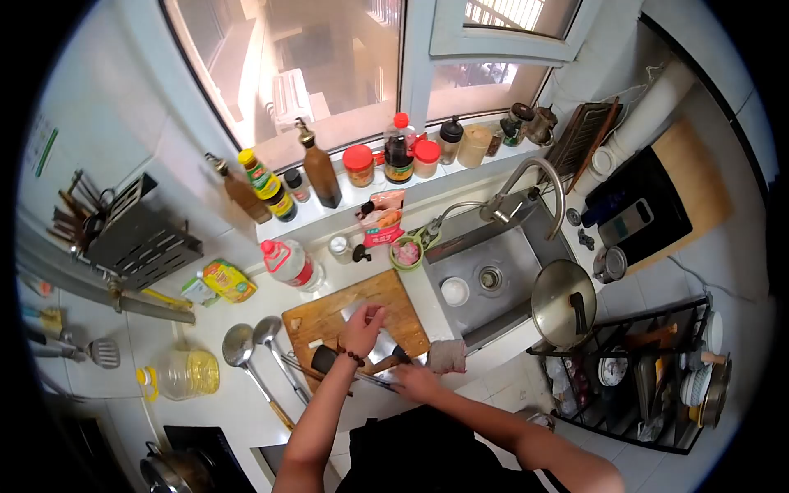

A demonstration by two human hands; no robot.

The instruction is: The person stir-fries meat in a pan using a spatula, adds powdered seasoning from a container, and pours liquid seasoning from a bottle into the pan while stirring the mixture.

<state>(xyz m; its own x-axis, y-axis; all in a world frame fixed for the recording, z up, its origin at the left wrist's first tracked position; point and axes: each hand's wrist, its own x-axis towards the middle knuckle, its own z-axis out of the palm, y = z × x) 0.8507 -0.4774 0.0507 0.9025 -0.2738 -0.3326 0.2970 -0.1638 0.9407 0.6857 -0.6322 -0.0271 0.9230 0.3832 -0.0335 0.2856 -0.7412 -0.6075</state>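
Observation:
My left hand point(362, 330), with a beaded bracelet at its wrist, is over the wooden cutting board point(402, 302). Its fingers are bent but apart, with nothing visible between them. Beneath it lies a knife with a wide metal blade point(383, 347) and a dark handle point(401, 354). Near the board's front edge, the fingers of my right hand point(417, 383) are curled beside a narrow metal edge point(374, 378); what they grip is hidden. Beside my left forearm is a dark, rounded object point(324, 358). A grey cloth point(446, 357) lies right of the board.
Left of the board lie a skimmer point(238, 345) and a ladle point(268, 330); an oil jug point(187, 374) stands farther left. To the right is the sink point(460, 271), with a pan lid point(564, 304) at its edge. Bottles and jars line the windowsill point(349, 195).

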